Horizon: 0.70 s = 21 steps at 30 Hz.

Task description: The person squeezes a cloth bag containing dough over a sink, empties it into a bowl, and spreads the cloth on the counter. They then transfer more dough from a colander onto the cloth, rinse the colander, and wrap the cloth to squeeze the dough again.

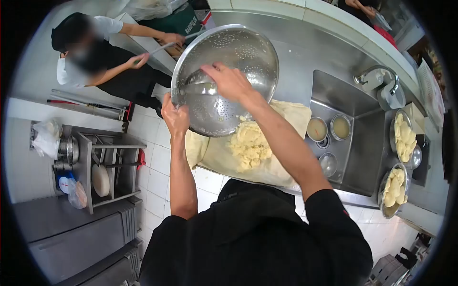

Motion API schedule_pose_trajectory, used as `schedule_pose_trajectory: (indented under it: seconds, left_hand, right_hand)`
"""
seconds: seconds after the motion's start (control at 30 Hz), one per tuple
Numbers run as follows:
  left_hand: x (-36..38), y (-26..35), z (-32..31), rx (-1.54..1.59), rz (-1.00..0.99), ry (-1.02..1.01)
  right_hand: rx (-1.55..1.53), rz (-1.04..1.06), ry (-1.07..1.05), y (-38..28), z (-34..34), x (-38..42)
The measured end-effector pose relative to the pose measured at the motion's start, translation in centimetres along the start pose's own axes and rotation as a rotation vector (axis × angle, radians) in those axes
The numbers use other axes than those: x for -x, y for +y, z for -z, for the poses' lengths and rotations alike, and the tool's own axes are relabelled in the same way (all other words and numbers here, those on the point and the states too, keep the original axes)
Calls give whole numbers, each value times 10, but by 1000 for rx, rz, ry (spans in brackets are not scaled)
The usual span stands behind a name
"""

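A large metal colander [238, 57] is tilted above the worktop, its perforated inside facing me. My left hand [175, 117] grips its rim at the lower left. My right hand [228, 82] is inside the colander, closed on what looks like a flat metal scraper [198, 89] against the wall. Small pale bits stick to the colander's inner surface. Under the colander, a heap of crumbly, pale yellow mash [250, 148] lies on a cream cloth [293, 117]. My right forearm hides part of the heap and cloth.
To the right is a steel sink [350, 102] with several small metal bowls and a tap [393, 78]. Two bowls of pale yellow pieces [404, 138] [395, 188] stand beyond it. At the left, a co-worker [119, 71] holds a long stick near a metal rack [109, 167].
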State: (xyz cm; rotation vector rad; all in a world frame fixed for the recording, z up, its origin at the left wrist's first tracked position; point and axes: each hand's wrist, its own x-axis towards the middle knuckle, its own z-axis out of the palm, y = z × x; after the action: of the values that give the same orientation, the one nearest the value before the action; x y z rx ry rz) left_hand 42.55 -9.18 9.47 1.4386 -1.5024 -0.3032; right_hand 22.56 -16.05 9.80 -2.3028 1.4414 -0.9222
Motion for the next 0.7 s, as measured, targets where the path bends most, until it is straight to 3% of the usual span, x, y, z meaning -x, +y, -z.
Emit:
schedule_pose_trajectory:
  seconds: [0.1, 0.17, 0.23, 0.3, 0.33, 0.4, 0.43, 0.53, 0.6, 0.7]
  left_hand:
    - [2, -2, 0, 4, -8, 20]
    - [7, -7, 6, -6, 29, 30]
    - [2, -9, 2, 39, -45, 3]
    - [0, -6, 2, 29, -53, 4]
    - [-1, -6, 4, 41, -21, 6]
    - [-1, -12, 7, 47, 30, 13]
    - [1, -14, 8, 46, 40, 20]
    - [1, -18, 10, 14, 14, 12]
    - [-1, -14, 8, 29, -37, -5]
    - [-6, 10, 2, 57, -133, -11]
  right_hand:
    - [3, 131, -7, 11, 5, 9]
    - [15, -315, 222, 16, 16, 2]
    - [-15, -290, 213, 10, -7, 14]
    - [119, 130, -8, -3, -33, 49]
    - [117, 129, -11, 7, -40, 63]
    - [213, 487, -138, 44, -37, 92]
    - [211, 493, -147, 60, -26, 94]
    - [180, 385, -261, 88, -1, 73]
    - [161, 164, 34, 88, 0, 62]
    - [122, 16, -47, 80, -16, 64]
